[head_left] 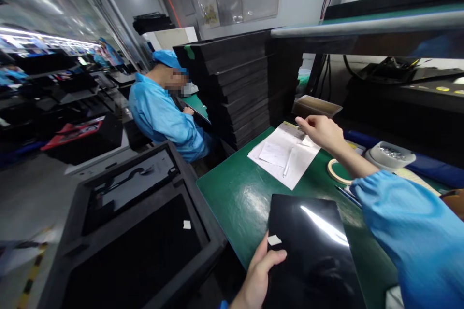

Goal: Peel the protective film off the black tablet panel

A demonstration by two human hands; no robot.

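Observation:
My left hand (259, 270) grips the left edge of a glossy black display panel (311, 246), with the thumb on its face. Near that thumb a small white label (274, 240) sticks to the panel. Over the far end of some white papers (293, 176) is my right hand (324, 131), its fingers drawn together. Whatever is between those fingers, if anything, cannot be made out; a small white slip (309, 141) shows just below them. On the papers lies a white pen (288, 161).
Left of the green table (232, 198) is a black foam tray (213, 241) holding dark panels. Stacked black foam trays (239, 91) stand behind. A tape roll (330, 170), dark pens (348, 196) and a white tub (391, 154) lie right. A co-worker (163, 111) sits beyond.

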